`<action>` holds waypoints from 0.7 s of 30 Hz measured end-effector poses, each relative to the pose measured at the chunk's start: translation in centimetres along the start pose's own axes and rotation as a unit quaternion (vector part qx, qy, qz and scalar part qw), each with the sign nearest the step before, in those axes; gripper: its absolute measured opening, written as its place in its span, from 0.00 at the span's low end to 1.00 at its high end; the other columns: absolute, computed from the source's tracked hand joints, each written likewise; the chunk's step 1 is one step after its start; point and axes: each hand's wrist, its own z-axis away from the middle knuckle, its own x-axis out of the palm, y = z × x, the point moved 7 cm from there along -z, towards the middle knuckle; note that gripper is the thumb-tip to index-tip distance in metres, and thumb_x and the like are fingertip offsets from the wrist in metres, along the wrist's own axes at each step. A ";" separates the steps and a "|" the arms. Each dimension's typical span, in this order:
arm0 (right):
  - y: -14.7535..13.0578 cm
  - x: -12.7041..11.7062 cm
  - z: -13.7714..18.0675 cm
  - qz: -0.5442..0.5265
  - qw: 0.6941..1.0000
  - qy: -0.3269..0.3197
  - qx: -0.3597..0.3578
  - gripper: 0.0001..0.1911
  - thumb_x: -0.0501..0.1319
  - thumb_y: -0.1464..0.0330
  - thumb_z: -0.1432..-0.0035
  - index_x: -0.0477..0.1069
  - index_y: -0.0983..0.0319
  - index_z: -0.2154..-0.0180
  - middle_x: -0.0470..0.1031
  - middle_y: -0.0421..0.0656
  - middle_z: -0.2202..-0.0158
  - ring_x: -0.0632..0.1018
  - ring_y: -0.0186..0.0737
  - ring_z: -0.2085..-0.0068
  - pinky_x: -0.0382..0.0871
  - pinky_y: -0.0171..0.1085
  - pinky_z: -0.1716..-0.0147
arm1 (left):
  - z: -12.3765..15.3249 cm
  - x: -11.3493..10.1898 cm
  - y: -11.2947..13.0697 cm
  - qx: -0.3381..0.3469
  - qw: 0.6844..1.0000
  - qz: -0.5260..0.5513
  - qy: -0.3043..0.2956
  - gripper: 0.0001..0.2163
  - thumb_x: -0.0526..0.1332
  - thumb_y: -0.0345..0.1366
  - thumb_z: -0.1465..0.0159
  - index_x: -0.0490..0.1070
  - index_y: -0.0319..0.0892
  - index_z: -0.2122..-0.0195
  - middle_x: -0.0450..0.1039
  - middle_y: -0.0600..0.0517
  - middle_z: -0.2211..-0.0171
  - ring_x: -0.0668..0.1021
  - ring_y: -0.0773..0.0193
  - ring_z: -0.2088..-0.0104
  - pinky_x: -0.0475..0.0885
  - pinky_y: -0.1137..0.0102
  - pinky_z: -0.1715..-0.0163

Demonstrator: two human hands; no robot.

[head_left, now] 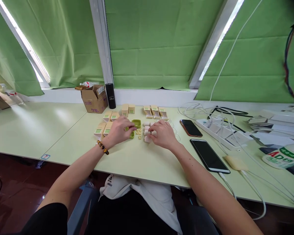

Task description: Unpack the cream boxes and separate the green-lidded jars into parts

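Observation:
My left hand is over the green trays, thumb and forefinger drawn close together; whatever they may pinch is too small to make out. One small green tray lies just past its fingertips, and other green pieces show beneath the hand. Several tiny yellowish pieces stand in short rows between my hands. My right hand is closed at the fingertips on a small white piece, above rows of similar white cylinder-like pieces. The hand hides part of those rows.
Cream boxes with green labels stand left and behind; open cream boxes sit farther back. Two phones, a power strip with cables and a bottle are at right. A carton and black tumbler stand back left.

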 end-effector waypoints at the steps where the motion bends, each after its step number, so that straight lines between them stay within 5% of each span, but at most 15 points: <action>1: -0.3 0.0 0.1 0.008 1.000 -0.011 -0.011 0.10 0.66 0.60 0.37 0.81 0.57 0.58 0.83 0.45 0.56 0.72 0.51 0.48 0.58 0.45 0.50 | 0.6 0.4 0.2 0.026 0.999 -0.021 -0.036 0.08 0.65 0.37 0.31 0.82 0.44 0.66 0.79 0.49 0.72 0.75 0.58 0.65 0.69 0.64 0.65; 6: -1.6 1.2 0.6 0.080 0.994 -0.056 -0.057 0.15 0.69 0.59 0.42 0.80 0.61 0.57 0.80 0.50 0.54 0.71 0.54 0.48 0.57 0.46 0.51 | 4.7 2.4 -0.2 0.088 0.977 -0.126 -0.145 0.13 0.62 0.38 0.28 0.80 0.43 0.69 0.76 0.48 0.74 0.74 0.57 0.67 0.64 0.64 0.69; 12: -1.3 0.9 0.5 0.096 0.992 -0.059 -0.060 0.09 0.68 0.66 0.44 0.79 0.62 0.60 0.81 0.50 0.56 0.72 0.53 0.49 0.56 0.47 0.52 | 6.8 3.7 -0.6 0.050 0.966 -0.134 -0.215 0.15 0.58 0.37 0.28 0.77 0.43 0.72 0.75 0.46 0.74 0.74 0.56 0.67 0.59 0.64 0.70; 21: 0.6 0.1 0.8 0.096 0.989 -0.107 -0.028 0.07 0.67 0.68 0.45 0.78 0.60 0.62 0.82 0.49 0.57 0.73 0.52 0.50 0.56 0.46 0.53 | 7.1 3.8 -1.3 -0.014 0.967 -0.102 -0.234 0.15 0.61 0.37 0.31 0.73 0.43 0.76 0.74 0.46 0.74 0.73 0.57 0.70 0.57 0.64 0.69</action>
